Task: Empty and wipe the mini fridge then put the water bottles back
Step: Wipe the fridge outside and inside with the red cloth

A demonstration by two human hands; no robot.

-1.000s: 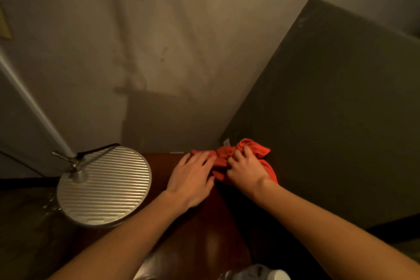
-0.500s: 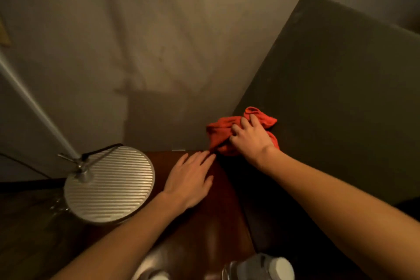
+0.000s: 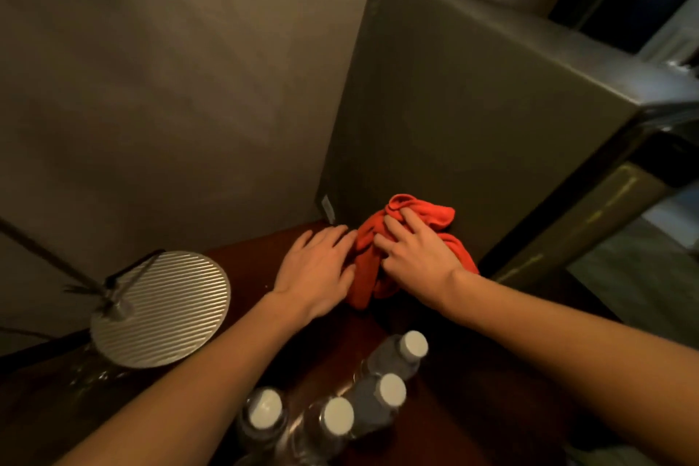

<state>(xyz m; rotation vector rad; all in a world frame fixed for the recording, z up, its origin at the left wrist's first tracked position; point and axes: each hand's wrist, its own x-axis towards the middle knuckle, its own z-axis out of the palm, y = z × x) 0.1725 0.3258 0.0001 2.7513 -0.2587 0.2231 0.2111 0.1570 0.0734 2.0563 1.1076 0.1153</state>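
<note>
— How many water bottles (image 3: 378, 395)?
— Four, white-capped, at the wooden table's (image 3: 257, 261) near edge.
— And the two hands?
— Right hand (image 3: 418, 257) grips one red cloth (image 3: 368, 276) against the mini fridge's (image 3: 472, 117) side; left hand (image 3: 317, 270) lies flat beside it.

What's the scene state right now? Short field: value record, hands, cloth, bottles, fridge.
left hand: flat on the table, fingers straight, beside the cloth
right hand: on the red cloth, fingers curled into it
cloth position: bunched at the foot of the mini fridge side wall
water bottles: four white caps visible, standing on the table near the person
fridge door: cannot tell
other: ribbed round metal lamp base at left
</note>
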